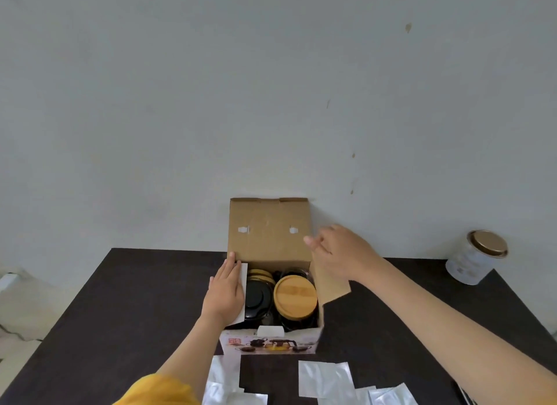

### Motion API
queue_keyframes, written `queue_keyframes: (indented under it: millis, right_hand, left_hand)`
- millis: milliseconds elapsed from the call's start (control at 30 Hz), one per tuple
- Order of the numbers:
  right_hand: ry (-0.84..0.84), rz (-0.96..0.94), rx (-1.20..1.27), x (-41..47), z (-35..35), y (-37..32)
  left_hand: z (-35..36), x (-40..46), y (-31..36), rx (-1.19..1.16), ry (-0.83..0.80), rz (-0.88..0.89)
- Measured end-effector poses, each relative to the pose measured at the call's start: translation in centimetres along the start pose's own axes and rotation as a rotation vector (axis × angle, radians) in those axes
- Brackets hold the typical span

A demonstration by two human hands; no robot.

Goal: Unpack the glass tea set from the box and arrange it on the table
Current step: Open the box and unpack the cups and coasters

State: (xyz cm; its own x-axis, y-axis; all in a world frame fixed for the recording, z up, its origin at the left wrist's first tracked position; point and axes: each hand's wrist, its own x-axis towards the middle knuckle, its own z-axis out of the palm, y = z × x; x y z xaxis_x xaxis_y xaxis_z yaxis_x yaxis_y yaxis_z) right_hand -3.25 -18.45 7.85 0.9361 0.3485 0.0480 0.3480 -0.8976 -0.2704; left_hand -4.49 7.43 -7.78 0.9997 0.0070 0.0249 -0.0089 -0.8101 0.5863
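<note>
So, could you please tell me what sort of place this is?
Probably a plain room in a home, not a workshop: a dark table stands against a bare, stained pale wall, with a retail tea set box and a lidded tin on it.
</note>
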Motion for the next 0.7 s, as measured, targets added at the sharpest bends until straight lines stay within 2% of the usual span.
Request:
queue_keyframes:
  millis: [200,300,433,500,600,700]
  right_hand:
    - [-0.169,0.226,-0.129,-1.9,3.2,1.0]
    - [-0.246,0.252,0.042,-2.7,6.6,1.4]
    - [-0.264,0.243,0.104,-3.1,11.1,0.6]
    - [-0.246,0.269,0.137,-3.3,12.9,-0.4]
    - [-0.123,0.313,0.134,-3.5,15.0,-1.1]
    - [-0.055,0.286,0.106,-3.5,15.5,-0.6]
  left_hand:
    - [-0.1,-0.1,0.2,0.024,-0.004,-0.001]
    - [-0.1,-0.1,0.3,0.044,-0.006,-0.006]
    - [-0.2,-0.3,0.6,0.044,-0.013,-0.006]
    - [-0.3,-0.3,0.6,0.061,-0.022,-0.008]
    - [-0.4,-0.2,0.6,0.086,-0.026,-0.005]
    - [-0.3,-0.3,0.6,0.084,-0.02,-0.001]
